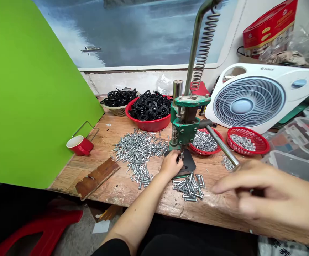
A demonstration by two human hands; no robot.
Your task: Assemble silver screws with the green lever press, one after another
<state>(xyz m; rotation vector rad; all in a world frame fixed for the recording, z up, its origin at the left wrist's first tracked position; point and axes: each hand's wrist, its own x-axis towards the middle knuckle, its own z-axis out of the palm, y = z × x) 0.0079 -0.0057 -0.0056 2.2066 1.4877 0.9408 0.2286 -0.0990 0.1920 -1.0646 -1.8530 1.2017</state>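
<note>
A green hand press [188, 124] with a coil spring and a long metal lever [222, 147] stands at mid-table. At its dark base plate [189, 161], my left hand [172, 164] has its fingers curled together under the ram; what they pinch is hidden. My right hand [266, 192], slightly blurred, is by the lever's end with index finger stretched out and thumb apart. No object shows in it. Small metal eye-ended pins [189, 187] lie in a small pile before the base. A larger pile of similar pins [138, 151] spreads left of the press.
Red baskets [262, 144] hold metal parts on the right. A red bowl [150, 124] of black rings stands behind the large pile. A red mug [80, 145] and a wooden board [97, 177] are at left. A white fan [261, 96] leans behind the baskets.
</note>
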